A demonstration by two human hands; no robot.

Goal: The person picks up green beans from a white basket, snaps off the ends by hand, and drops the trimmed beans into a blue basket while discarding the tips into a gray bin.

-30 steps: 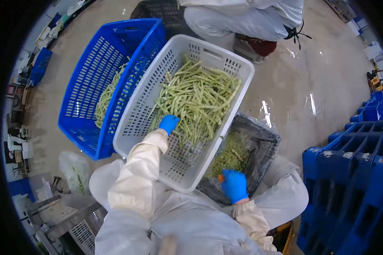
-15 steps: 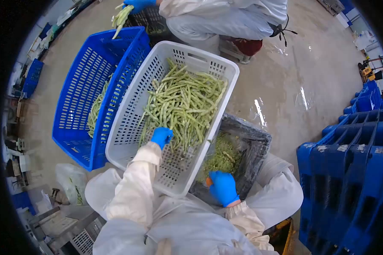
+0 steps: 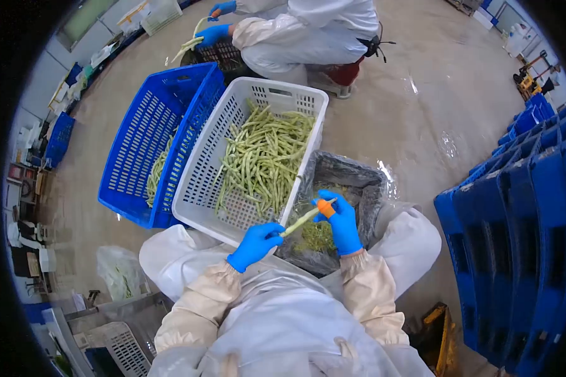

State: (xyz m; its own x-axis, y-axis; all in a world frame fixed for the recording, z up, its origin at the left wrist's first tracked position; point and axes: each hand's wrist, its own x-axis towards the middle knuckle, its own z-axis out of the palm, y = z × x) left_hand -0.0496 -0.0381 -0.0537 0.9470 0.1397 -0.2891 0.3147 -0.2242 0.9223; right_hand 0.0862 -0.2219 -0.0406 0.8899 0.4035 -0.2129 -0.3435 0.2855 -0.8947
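Note:
A single pale green bean (image 3: 300, 222) spans the gap between my two blue-gloved hands, above the near edge of the white basket. My left hand (image 3: 256, 244) pinches its lower end. At the upper end, my right hand (image 3: 342, 225) closes on the bean, with an orange cover (image 3: 326, 208) on what looks like the thumb. The white perforated basket (image 3: 190, 182) holds a heap of green beans (image 3: 264, 154). Below my right hand, a black plastic-lined bin (image 3: 365, 174) contains green trimmings (image 3: 319, 236).
A blue perforated crate (image 3: 135, 144) with some beans stands left of the white basket. Across from me, a seated co-worker (image 3: 308, 38) in white handles beans over a dark crate (image 3: 223, 63). Blue pallets (image 3: 516, 232) are stacked at the right, and a clear plastic bag (image 3: 116, 270) lies at left.
My left hand has left the bean heap and moved toward me with a bean. My right hand has risen from the bin to meet it. The view has shifted somewhat.

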